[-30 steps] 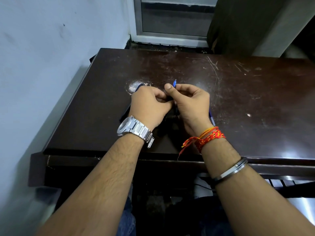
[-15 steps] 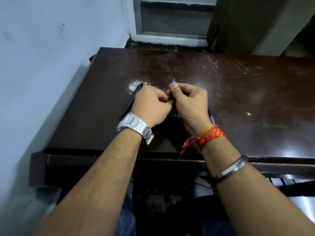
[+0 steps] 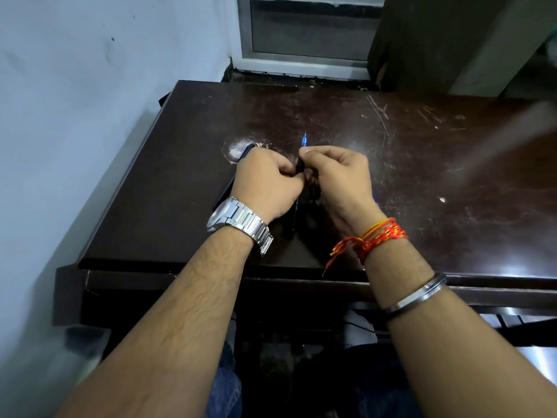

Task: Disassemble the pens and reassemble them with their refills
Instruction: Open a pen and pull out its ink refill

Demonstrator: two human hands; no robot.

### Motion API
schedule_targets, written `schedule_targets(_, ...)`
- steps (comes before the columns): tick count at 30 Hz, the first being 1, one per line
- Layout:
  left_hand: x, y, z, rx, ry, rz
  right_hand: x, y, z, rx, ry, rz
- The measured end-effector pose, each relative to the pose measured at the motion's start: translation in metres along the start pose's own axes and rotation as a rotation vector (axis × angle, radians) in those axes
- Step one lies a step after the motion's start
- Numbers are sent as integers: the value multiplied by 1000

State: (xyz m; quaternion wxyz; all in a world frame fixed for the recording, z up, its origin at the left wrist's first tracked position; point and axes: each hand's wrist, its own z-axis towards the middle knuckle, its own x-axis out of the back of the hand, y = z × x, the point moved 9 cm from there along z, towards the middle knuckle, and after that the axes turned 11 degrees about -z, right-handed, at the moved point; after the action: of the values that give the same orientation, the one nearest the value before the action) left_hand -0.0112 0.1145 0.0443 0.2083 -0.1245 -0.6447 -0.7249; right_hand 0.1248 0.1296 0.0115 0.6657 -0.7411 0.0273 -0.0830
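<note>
My left hand and my right hand meet over the middle of the dark table. Between them they hold a dark pen, its barrel running down toward me below the hands. Its blue refill tip sticks up past my right thumb. My right thumb and fingers pinch the upper part; my left fingers curl round the part below. A dark blue pen lies on the table, partly hidden under my left hand and watch. A sliver of another blue pen shows behind my right wrist.
A pale wall runs close along the table's left side. A window frame and a dark curtain stand behind the far edge. A white worn patch marks the tabletop near my left hand. The near table edge is at my forearms.
Both hands stayed together on the pen and shifted only slightly. My right thumb moved along the upper part, and the blue tip still shows above it.
</note>
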Motion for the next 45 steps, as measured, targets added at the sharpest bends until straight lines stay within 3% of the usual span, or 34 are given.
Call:
schedule_targets(7, 0, -1, 0, -1, 4, 15, 3, -4, -3, 61, -9, -22)
schedule_targets(14, -2, 3, 0, -22, -21, 34, 7, -4, 3, 3, 15, 84)
schedule_targets(19, -4, 1, 0, -16, -24, 29, 9, -6, 0, 72, -2, -3)
schedule_targets(24, -5, 1, 0, -13, -42, 40, 10, -5, 4, 19, 18, 109)
schedule_targets(28, -5, 2, -2, -12, -44, 23, 9, -3, 0, 70, 15, -70)
schedule_targets(33, -6, 2, 0, -17, -47, 31, 5, -5, 3, 30, -13, 120)
schedule_targets(39, -7, 1, 0, -16, -43, 39, 11, -2, 1, 53, 36, -20)
schedule_targets(45, -6, 4, -1, -22, -40, 34, 9, -3, 4, 6, 21, 81)
